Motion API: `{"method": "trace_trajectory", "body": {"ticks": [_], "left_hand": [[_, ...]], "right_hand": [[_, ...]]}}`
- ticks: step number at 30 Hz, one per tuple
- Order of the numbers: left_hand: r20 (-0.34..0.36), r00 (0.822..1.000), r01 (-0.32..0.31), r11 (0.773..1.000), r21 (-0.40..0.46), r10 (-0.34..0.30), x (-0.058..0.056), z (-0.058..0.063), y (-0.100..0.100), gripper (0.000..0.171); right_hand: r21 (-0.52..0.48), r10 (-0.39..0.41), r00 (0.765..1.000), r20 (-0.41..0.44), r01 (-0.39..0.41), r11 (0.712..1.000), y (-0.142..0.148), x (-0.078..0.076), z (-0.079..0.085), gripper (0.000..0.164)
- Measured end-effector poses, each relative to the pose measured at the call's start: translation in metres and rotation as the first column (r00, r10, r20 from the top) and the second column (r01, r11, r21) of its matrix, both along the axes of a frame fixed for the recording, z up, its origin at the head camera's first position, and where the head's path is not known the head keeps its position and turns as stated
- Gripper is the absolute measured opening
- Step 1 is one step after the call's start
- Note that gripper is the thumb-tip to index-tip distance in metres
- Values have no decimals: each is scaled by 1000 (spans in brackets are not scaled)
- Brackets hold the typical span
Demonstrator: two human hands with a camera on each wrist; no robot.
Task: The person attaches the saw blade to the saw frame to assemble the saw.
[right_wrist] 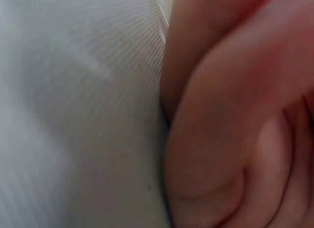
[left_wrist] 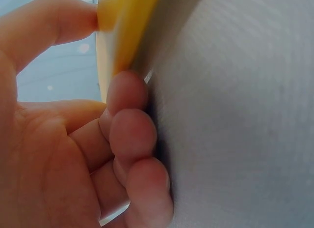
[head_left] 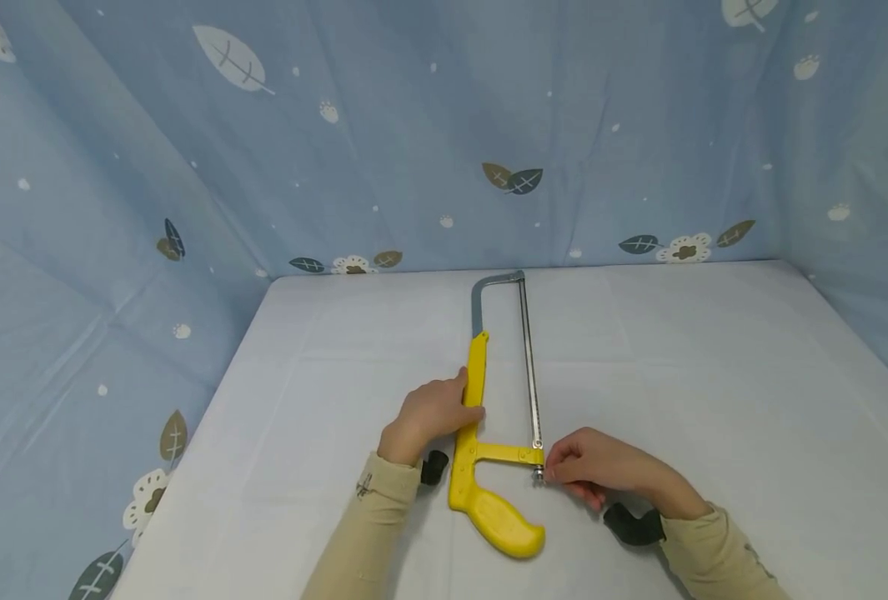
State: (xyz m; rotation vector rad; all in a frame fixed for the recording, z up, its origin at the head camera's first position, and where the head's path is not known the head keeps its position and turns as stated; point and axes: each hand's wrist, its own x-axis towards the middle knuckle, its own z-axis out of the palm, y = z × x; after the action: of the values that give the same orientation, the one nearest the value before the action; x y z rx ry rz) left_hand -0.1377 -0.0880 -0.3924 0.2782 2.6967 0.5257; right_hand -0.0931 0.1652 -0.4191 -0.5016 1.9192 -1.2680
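Observation:
A hacksaw (head_left: 502, 518) with a yellow handle and a grey front frame lies on the white-covered table, its handle toward me. Its thin metal blade (head_left: 529, 358) runs along the right side. My left hand (head_left: 432, 411) holds the yellow frame above the handle, thumb across one side and fingers against the other; the left wrist view shows the frame edge between them. At the near end of the blade, my right hand (head_left: 601, 463) pinches the small metal wing nut (head_left: 539, 476) below the yellow crossbar. The right wrist view shows curled fingers close to the cloth, with the nut hidden.
White cloth covers the table (head_left: 684, 350). A blue curtain (head_left: 413, 125) with leaf and flower prints hangs behind and at the sides. Black wrist camera pieces (head_left: 634, 526) sit by both sleeves, near the tabletop.

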Motion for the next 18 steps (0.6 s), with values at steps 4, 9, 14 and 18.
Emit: {"method": "trace_trajectory", "body": {"ticks": [4,9,14,18], "left_hand": [[-1,1000,2,1000,-2,-2,1,2,1,75],[-10,1000,6,1000,4,-6,1,2,0,75],[-12,1000,3,1000,-2,-3,0,-1,-1,75],[-10,1000,2,1000,2,-2,-1,-4,-1,76]], "right_hand": [[9,-13,1000,9,13,1000,-1,0,0,23],[33,-31,999,16,30,999,-3,1,1,31],[47,-33,999,18,33,998,-5,2,2,35],[50,-33,999,15,32,998,-6,3,2,36]]}}
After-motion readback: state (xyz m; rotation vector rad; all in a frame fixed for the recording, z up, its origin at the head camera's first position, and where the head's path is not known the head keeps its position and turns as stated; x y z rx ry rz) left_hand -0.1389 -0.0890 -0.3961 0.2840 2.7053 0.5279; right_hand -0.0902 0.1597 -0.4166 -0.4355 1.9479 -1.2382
